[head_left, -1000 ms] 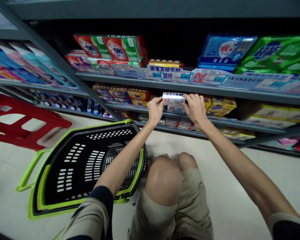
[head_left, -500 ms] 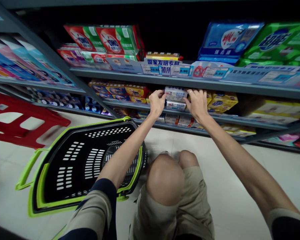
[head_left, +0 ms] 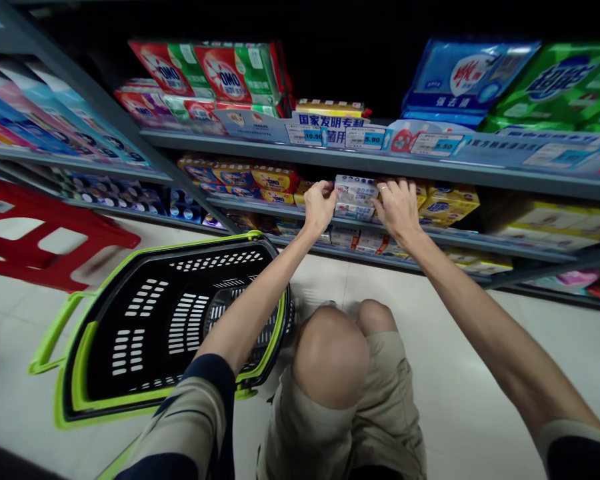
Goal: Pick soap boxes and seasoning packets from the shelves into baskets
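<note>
Head view: shelf (grey metal) above tiled floor.

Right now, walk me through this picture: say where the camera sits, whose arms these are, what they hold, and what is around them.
The camera is worn on a person's head and looks forward and down, so both bare arms and the bent knees are that person's own; the person is low down in a shop aisle. The left hand and the right hand grip the two ends of a small white-and-blue wrapped pack, which sits on top of other similar packs on the grey metal shelf. Yellow boxes lie beside it. On the shelf above are red-and-green detergent bags. On the pale tiled floor to the left stands a black plastic shopping basket with a lime-green rim, and past it a red plastic stool.
</note>
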`<state>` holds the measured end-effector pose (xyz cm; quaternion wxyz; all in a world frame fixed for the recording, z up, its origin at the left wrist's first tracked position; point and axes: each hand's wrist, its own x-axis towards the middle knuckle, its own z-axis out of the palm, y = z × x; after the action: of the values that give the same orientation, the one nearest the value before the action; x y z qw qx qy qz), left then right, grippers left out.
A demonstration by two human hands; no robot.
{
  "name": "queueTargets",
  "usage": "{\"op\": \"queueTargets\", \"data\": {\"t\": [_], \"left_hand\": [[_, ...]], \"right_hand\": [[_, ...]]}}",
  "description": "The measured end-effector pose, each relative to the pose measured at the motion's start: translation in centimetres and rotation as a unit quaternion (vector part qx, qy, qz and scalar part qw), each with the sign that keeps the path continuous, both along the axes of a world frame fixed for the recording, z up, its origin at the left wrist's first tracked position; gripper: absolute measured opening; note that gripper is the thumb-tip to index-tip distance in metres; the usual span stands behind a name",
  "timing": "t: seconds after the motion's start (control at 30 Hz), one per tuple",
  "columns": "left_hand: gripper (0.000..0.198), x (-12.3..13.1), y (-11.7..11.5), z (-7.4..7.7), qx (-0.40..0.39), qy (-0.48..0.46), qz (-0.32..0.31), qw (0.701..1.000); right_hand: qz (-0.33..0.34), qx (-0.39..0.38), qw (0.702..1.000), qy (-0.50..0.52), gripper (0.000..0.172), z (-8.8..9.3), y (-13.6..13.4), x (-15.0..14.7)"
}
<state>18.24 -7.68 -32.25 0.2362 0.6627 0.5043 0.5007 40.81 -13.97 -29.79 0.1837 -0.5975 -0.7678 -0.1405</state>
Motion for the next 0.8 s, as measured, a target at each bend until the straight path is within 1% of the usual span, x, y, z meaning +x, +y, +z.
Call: {"op": "queueTargets", "data": {"t": [0.17, 0.23, 0.3, 0.37, 0.43, 0.5, 0.57, 0.6, 0.63, 0.67, 0.73, 0.8], "left_hand": [[0.004, 0.0, 0.2, -0.1, 0.015, 0.022, -0.005, 1.000], [0.005, 0.1, 0.3, -0.2, 0.008, 0.010, -0.017, 1.000], [0.009, 0.0, 0.5, -0.1, -0.013, -0.011, -0.042, 0.999], [0.019, -0.2, 0.5, 0.1, -0.018, -0.009, -0.061, 0.998], [0.028, -0.9, 0.1, 0.3, 0.004, 0.012, -0.055, 0.998], [0.028, -1.9, -0.8, 0.4, 0.030, 0.020, -0.031, 0.999], [0.016, -3.0, -2.0, 0.0, 0.039, 0.027, 0.004, 0.999], [0.011, -3.6, -2.5, -0.3, 0.032, 0.043, 0.017, 0.998], [0.011, -4.0, -3.0, -0.7, 0.021, 0.071, 0.021, 0.997], [0.013, -4.3, -3.2, -1.2, 0.008, 0.107, 0.016, 0.994], [0.011, -4.4, -3.2, -2.2, -0.006, 0.175, -0.014, 0.985], [0.019, -4.1, -2.5, -2.9, 0.001, 0.211, -0.039, 0.977]], "right_hand": [[-0.001, 0.004, 1.000, 0.000, 0.045, -0.2, -0.2, -0.1], [-0.001, 0.000, 1.000, 0.003, 0.046, -0.2, -0.2, -0.2], [-0.001, -0.007, 1.000, 0.006, 0.047, 0.0, -0.2, -0.3], [0.000, -0.008, 1.000, 0.015, 0.051, 0.1, -0.4, -0.2], [0.002, 0.012, 0.999, 0.040, 0.056, 0.2, -1.3, 0.1], [-0.004, 0.050, 0.995, 0.087, 0.056, -0.1, -2.7, 0.3], [-0.016, 0.078, 0.987, 0.137, 0.051, -1.0, -4.4, 0.4], [-0.017, 0.076, 0.985, 0.155, 0.047, -1.6, -5.1, 0.3], [-0.012, 0.062, 0.984, 0.166, 0.044, -2.4, -5.6, 0.1], [-0.003, 0.038, 0.985, 0.170, 0.041, -3.2, -5.8, -0.3], [0.004, -0.024, 0.987, 0.159, 0.039, -4.7, -5.5, -1.1], [-0.019, -0.069, 0.989, 0.133, 0.038, -5.8, -4.4, -2.0]]}}
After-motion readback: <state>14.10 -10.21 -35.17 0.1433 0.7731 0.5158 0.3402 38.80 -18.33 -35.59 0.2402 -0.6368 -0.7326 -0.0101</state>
